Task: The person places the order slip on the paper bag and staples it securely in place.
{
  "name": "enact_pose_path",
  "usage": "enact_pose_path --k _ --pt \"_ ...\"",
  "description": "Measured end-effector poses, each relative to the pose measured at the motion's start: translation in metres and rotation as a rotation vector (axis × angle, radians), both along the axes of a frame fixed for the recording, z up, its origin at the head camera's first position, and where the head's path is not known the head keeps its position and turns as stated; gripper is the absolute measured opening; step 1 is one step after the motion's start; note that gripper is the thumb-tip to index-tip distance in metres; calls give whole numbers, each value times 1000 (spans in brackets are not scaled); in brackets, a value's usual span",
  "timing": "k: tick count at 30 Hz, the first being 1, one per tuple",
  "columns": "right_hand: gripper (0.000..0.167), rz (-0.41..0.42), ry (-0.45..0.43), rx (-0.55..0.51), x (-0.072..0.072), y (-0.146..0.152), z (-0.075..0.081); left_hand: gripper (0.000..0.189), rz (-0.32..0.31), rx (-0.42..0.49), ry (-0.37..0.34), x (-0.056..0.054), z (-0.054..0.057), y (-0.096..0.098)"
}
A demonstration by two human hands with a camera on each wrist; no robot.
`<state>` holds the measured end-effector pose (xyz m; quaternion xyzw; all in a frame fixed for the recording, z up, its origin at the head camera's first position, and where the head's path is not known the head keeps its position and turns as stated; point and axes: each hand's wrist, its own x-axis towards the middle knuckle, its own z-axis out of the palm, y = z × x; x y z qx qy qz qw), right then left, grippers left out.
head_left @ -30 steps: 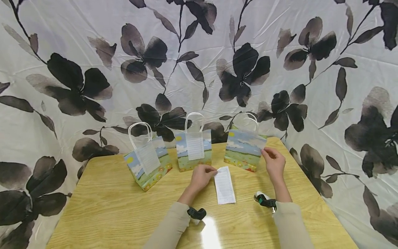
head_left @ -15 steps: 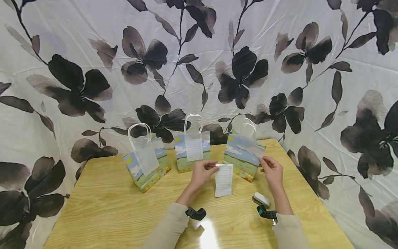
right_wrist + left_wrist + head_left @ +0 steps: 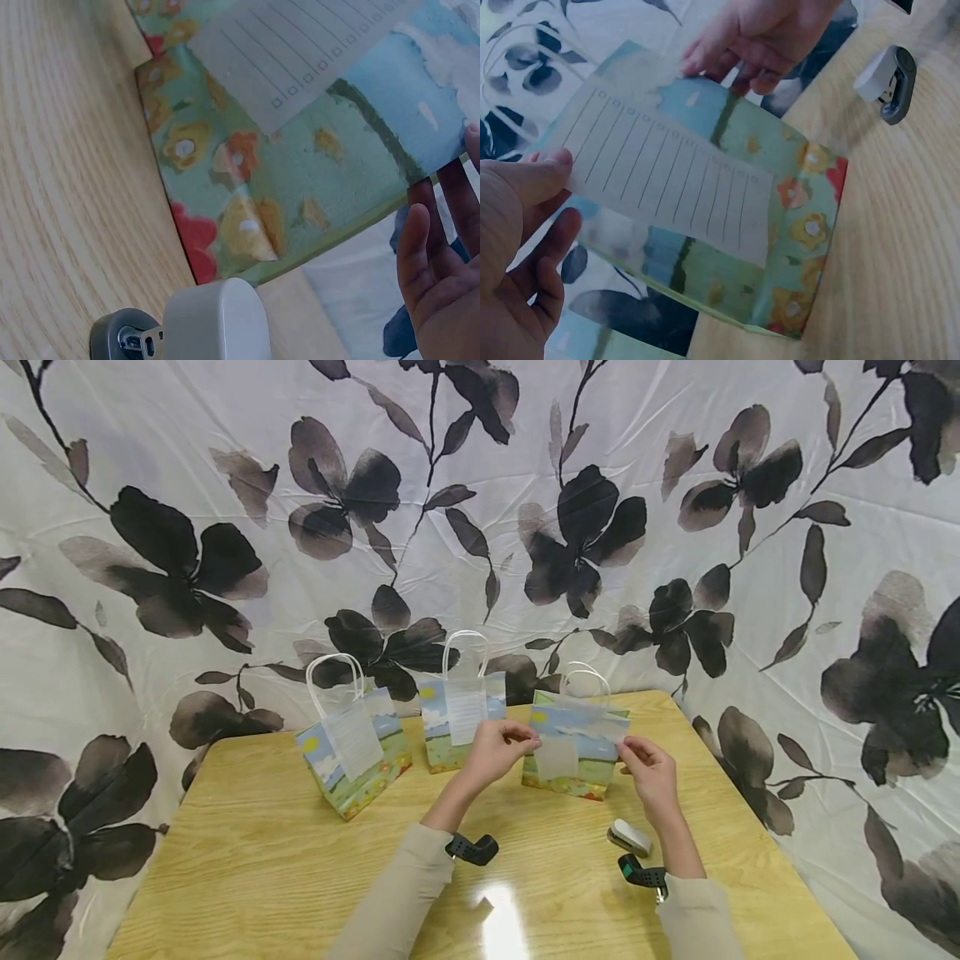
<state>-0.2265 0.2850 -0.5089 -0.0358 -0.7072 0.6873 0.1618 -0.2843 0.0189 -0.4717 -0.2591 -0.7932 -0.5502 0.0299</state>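
My left hand (image 3: 497, 753) pinches the upper left edge of a lined checklist sheet (image 3: 667, 180), with the thumb on its printed face. The sheet lies against the front of the right-hand paper gift bag (image 3: 592, 787), which has a painted sky and flower meadow and white handles. My right hand (image 3: 651, 775) grips the same bag by its right side edge, fingers behind it and thumb at the front. In the right wrist view, the sheet's lower corner overlaps the green part of the bag (image 3: 300, 187). Near my right wrist lies a white and grey stapler (image 3: 628, 837).
Two matching gift bags stand to the left, one in the middle (image 3: 441, 756) and one angled at the far left (image 3: 393, 752). Each carries a similar sheet on its front. A floral cloth (image 3: 480, 485) hangs behind the wooden table (image 3: 270, 860).
My left hand has lifted the sheet from the table and brought it onto the bag's front. My right hand has drawn the bag slightly left and nearer.
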Motion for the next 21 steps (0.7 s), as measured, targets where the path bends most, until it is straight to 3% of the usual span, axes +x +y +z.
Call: enact_pose_path --k 4,7,11,15,21 --pt "28 14 48 65 -5 3 -6 7 -41 -34 31 -8 11 7" --pt "26 7 74 132 1 0 4 9 -69 -56 50 -12 16 12" --pt "48 -16 134 235 7 -5 25 8 -66 -74 82 -15 18 20" --pt "67 -6 187 339 -7 -3 36 6 -47 -64 131 -17 22 25" --pt "67 70 165 470 -32 0 47 6 -20 -82 203 -23 30 34"
